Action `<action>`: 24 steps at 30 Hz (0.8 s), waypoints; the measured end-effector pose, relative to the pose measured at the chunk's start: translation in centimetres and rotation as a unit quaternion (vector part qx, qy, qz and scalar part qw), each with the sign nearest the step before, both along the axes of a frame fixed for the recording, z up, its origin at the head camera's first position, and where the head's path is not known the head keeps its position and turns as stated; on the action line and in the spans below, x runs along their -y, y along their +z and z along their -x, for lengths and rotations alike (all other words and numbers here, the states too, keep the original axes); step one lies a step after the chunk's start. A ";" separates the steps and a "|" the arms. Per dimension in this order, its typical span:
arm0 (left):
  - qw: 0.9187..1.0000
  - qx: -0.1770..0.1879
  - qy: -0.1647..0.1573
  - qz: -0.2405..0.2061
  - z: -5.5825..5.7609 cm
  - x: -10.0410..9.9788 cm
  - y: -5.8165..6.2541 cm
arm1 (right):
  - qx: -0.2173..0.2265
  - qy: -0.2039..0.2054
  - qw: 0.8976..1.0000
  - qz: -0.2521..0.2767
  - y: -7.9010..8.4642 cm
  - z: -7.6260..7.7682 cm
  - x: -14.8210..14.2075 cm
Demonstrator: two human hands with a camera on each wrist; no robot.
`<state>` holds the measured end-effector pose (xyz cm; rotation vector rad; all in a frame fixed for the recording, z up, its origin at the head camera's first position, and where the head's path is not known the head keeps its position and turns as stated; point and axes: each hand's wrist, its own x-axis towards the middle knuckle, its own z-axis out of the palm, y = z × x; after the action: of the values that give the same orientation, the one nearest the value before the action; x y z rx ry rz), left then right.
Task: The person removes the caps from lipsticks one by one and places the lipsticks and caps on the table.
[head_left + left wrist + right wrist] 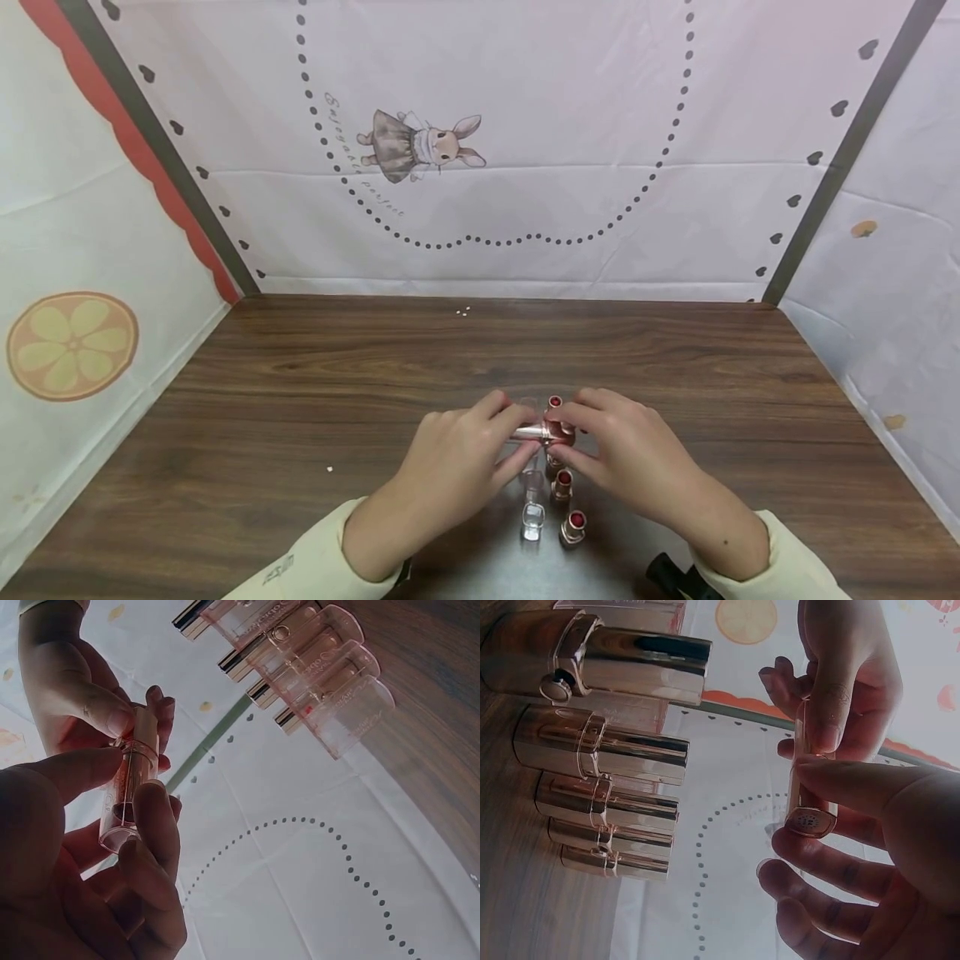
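Observation:
Above the table, both hands hold one lipstick (529, 432) lengthwise between them. My left hand (457, 458) pinches its clear cap (116, 832) between thumb and fingers; a dark lipstick tip shows through the plastic in the left wrist view. At the other end, the rose-gold base is pinched by my right hand (637, 454), and its round bottom label (810, 821) faces the right wrist camera. Below the hands stands a row of uncapped lipsticks with red tips, the nearest lipstick (573, 528) toward the person. Clear caps (533, 522) stand in a line just left of them.
The brown wooden table (300, 375) is bordered by printed white cloth walls (525, 200). Small white specks (463, 312) lie near the back edge, and another white bit (329, 469) lies to the left. A black object (678, 575) shows beside the right sleeve.

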<state>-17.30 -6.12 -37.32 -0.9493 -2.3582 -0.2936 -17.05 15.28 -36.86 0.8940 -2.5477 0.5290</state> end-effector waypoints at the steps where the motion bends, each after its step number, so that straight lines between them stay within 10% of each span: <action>1: 1.000 0.002 -0.001 0.000 0.0 0.0 0.0 | 0.001 -0.001 1.000 -0.001 0.0 0.0 0.0; 24: 1.000 0.007 -0.001 0.017 -0.1 0.2 0.0 | 0.003 -0.006 1.000 -0.011 0.0 0.1 -0.1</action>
<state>-17.24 -6.30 -37.33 -0.9689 -2.3821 -0.2621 -17.12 15.41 -36.81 0.8856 -2.5682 0.5021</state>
